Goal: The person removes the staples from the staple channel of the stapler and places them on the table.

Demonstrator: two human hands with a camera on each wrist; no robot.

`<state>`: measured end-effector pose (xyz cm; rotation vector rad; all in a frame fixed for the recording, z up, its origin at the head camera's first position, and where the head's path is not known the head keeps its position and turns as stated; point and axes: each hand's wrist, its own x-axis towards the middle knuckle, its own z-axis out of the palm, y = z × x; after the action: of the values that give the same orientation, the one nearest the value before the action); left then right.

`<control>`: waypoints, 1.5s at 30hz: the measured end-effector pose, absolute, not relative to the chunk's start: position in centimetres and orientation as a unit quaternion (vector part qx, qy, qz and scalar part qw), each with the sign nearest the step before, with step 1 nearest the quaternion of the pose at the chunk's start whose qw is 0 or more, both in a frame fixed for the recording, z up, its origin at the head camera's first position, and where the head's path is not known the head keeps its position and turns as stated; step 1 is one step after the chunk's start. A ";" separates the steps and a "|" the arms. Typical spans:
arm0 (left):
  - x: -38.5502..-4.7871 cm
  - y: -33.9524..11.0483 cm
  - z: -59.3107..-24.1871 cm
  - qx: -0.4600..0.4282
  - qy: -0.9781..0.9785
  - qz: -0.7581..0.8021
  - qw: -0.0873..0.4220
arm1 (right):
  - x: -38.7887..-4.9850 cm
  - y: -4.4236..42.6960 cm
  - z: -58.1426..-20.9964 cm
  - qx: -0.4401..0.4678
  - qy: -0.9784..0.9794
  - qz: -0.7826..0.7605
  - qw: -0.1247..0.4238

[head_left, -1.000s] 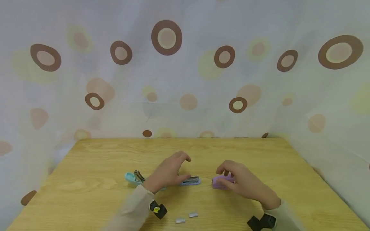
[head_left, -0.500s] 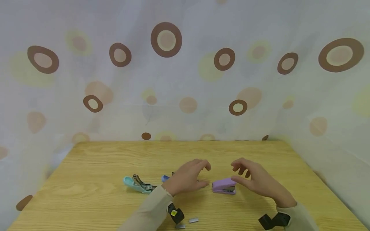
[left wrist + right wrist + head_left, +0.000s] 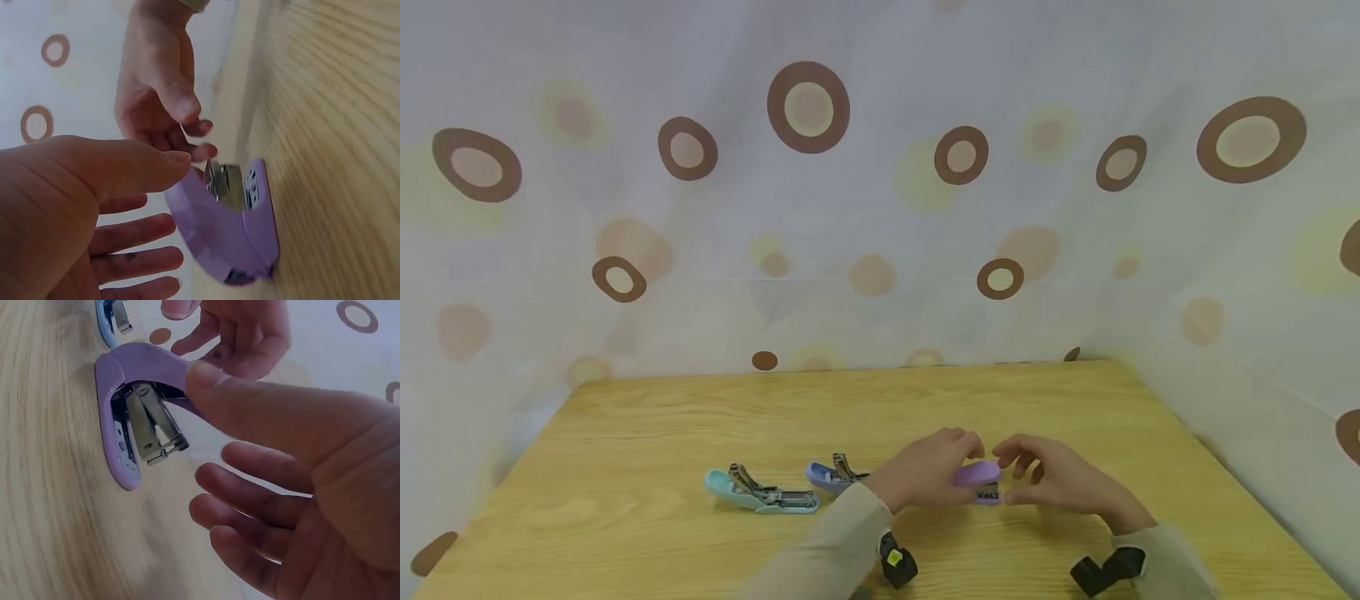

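Observation:
A small purple stapler [image 3: 977, 475] stands on the wooden table between my two hands. In the left wrist view a gap shows between its purple cover [image 3: 209, 234] and its base. My left hand [image 3: 928, 471] is beside its rear end, fingers loosely bent, the thumb over or near the cover. From the other side my right hand [image 3: 1060, 475] reaches toward the front end with relaxed, parted fingers. Its thumb [image 3: 250, 406] overlaps the raised cover in the right wrist view; whether it touches I cannot tell. Neither hand visibly grips the stapler.
Left of my hands lie a teal stapler [image 3: 737, 492] and a blue stapler [image 3: 829, 477], both with cover folded back and metal parts raised. My left hand partly hides the blue one. A patterned curtain [image 3: 880, 208] hangs behind the wooden table [image 3: 647, 433].
My left hand has moved right, from over the blue stapler to the purple one, uncovering part of the blue. My right hand backed off slightly, then came back. Two small staple strips left view.

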<state>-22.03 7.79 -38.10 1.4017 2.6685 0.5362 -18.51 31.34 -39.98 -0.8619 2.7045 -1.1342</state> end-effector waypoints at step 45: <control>-21.5 10.3 -39.2 0.474 0.865 0.150 -0.071 | -19.3 30.3 -44.3 -0.291 0.862 -0.416 0.003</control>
<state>-21.54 10.30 -39.24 1.5623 2.8466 0.4927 -19.32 30.26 -44.32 -0.9113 2.7027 -1.3031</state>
